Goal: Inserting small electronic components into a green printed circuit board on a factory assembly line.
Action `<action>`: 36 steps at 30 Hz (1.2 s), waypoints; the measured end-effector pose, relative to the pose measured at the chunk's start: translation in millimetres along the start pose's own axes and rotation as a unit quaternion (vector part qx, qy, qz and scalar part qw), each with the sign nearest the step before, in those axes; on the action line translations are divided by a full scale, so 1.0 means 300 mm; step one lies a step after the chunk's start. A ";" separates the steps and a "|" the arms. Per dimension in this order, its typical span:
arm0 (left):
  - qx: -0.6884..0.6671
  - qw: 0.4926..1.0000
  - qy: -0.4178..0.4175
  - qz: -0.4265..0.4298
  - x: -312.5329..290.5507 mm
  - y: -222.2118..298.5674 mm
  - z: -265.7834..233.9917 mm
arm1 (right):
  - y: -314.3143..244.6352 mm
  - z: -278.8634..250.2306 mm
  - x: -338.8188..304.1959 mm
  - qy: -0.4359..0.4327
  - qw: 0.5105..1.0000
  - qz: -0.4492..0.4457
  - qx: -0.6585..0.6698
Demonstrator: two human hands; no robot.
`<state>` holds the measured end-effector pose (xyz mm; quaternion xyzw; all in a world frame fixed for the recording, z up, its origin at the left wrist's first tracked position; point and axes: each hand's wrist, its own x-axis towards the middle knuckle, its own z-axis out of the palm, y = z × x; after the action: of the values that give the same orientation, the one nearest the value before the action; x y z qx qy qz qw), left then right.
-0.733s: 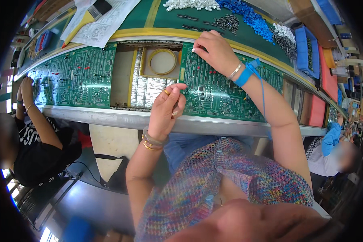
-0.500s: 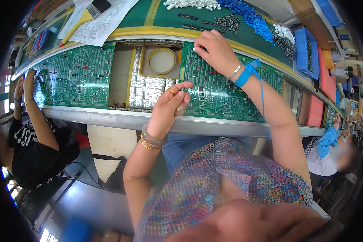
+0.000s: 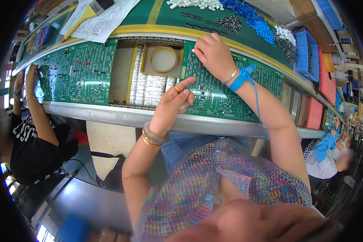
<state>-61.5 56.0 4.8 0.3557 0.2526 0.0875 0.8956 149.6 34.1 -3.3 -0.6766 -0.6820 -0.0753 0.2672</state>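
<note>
A green circuit board (image 3: 226,104) lies on the metal rail in front of me, bearing rows of small parts, a few of them red. Over its upper left corner, my right hand (image 3: 214,56) is closed in a pinch, with a small white piece (image 3: 193,51) at the fingertips. My left hand (image 3: 174,103) hovers at the board's left edge, its index finger stretched toward the board and the thumb against it. The other fingers curl inward; something pale shows among them, too small to name. A blue wrist strap (image 3: 241,80) with a cord circles my right wrist.
Beyond the rail are piles of white connectors (image 3: 195,4), blue parts (image 3: 252,20) and black chips (image 3: 203,28). A blue bin (image 3: 306,52) stands at right. Left are a tape roll (image 3: 163,59), another circuit board (image 3: 78,74), a brush (image 3: 84,18) and a co-worker's hands (image 3: 30,78).
My left hand has shifted slightly right, its index finger now straighter and pointing up toward the board. My right hand stays pinched over the same corner, a little lower in view.
</note>
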 end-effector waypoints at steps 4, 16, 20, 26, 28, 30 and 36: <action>0.042 0.998 0.021 0.033 -0.026 -0.003 0.023 | 0.001 -0.023 -0.001 -0.010 1.000 -0.020 -0.006; 0.200 0.960 0.079 0.179 -0.144 0.043 -0.031 | -0.228 -0.207 -0.057 -0.260 0.809 0.207 0.484; 0.717 0.490 0.492 0.067 -0.278 0.206 -0.268 | -0.165 -0.229 -0.084 -0.229 0.811 0.213 0.494; 0.804 0.382 0.455 -0.021 -0.349 0.285 -0.395 | -0.174 -0.233 -0.086 -0.235 0.813 0.224 0.483; 0.827 0.378 0.416 -0.025 -0.343 0.255 -0.349 | -0.182 -0.238 -0.091 -0.224 0.816 0.228 0.482; 0.844 0.388 0.371 0.016 -0.344 0.206 -0.287 | -0.181 -0.234 -0.095 -0.232 0.799 0.244 0.499; 0.839 0.433 0.324 0.064 -0.291 0.116 -0.140 | -0.172 -0.244 -0.096 -0.247 0.814 0.250 0.463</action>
<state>-157.1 76.8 36.7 0.8930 0.4501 -0.0018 0.0015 117.6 -29.0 58.5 -0.6158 -0.4867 0.4885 0.3811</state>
